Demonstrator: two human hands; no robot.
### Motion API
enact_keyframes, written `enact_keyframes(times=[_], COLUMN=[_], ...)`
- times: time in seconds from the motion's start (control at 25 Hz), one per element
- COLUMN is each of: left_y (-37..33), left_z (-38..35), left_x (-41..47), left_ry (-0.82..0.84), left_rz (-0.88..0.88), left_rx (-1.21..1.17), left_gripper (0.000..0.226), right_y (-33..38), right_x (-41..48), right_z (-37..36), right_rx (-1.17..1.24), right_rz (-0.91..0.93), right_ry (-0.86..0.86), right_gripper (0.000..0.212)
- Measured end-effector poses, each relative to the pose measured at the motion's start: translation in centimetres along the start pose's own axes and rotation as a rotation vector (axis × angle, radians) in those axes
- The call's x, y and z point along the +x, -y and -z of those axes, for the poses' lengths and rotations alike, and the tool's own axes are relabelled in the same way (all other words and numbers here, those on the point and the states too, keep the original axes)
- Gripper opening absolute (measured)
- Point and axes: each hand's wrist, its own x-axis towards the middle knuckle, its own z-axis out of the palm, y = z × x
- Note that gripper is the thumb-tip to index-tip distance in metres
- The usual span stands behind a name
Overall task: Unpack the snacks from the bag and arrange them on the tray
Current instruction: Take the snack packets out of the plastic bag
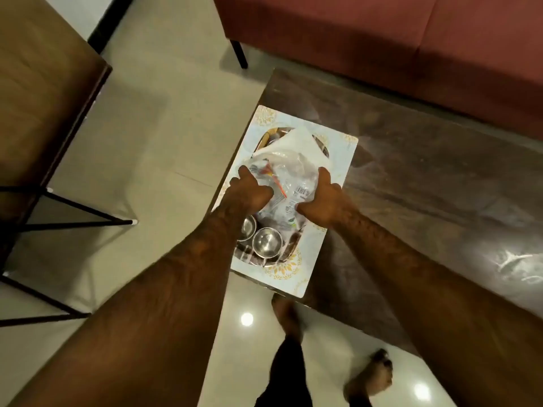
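A clear plastic bag (pixel 289 174) with snack packets showing through it rests on a dark tray (pixel 289 250) that lies on a pale patterned placemat (pixel 342 163). My left hand (pixel 249 190) grips the bag's left side. My right hand (pixel 324 198) grips its right side. A white paper napkin (pixel 296 142) lies on the tray behind the bag. Two small steel bowls (pixel 266 241) stand on the tray's near end, one half hidden under my left wrist.
The placemat sits at the left end of a dark wooden coffee table (pixel 426 186). A red sofa (pixel 396 45) stands behind the table. A brown chair with black metal legs (pixel 44 113) stands to the left on the tiled floor. My bare feet (pixel 368 374) are below.
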Motion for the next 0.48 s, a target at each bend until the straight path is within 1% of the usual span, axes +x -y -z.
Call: enact_keyframes(times=[0.08,0.16,0.24,0.32,0.36,0.4,0.48], left_y=[0.3,0.9,1.0,0.8,0.7,0.6,0.8], left_z=[-0.6,-1.1,-1.0,-0.3,-0.1,0.2,1.0], left_x=[1.2,1.7,2.2,3.1,3.4,3.7,4.0], left_ry=[-0.041,-0.099,-0.087,-0.024,-0.025,-0.05,-0.085], left_rz=[-0.031,-0.042,0.041,0.09,0.091,0.089,0.114], left_rx=[-0.11,-0.321,-0.514,-0.646,-0.722,-0.782,-0.807], left_gripper=[0.081,0.079,0.07,0.05,0.043,0.043,0.044], right_y=[0.1,0.5,1.0,1.3,1.4,1.5,1.7], right_x=[1.4,1.8,2.1,2.6,2.7,2.6,2.1], right_z=[-1.4,-2.5,-2.9,-2.2,-1.9,-1.5,-1.0], right_rx=[0.116,0.213,0.34,0.433,0.449,0.453,0.461], right_rz=[-0.071,-0.145,-0.187,-0.181,-0.17,-0.149,-0.097], right_ry=[-0.051,-0.075,-0.103,-0.144,-0.155,-0.164,-0.199], right_gripper=[0.106,0.113,0.112,0.106,0.101,0.096,0.08])
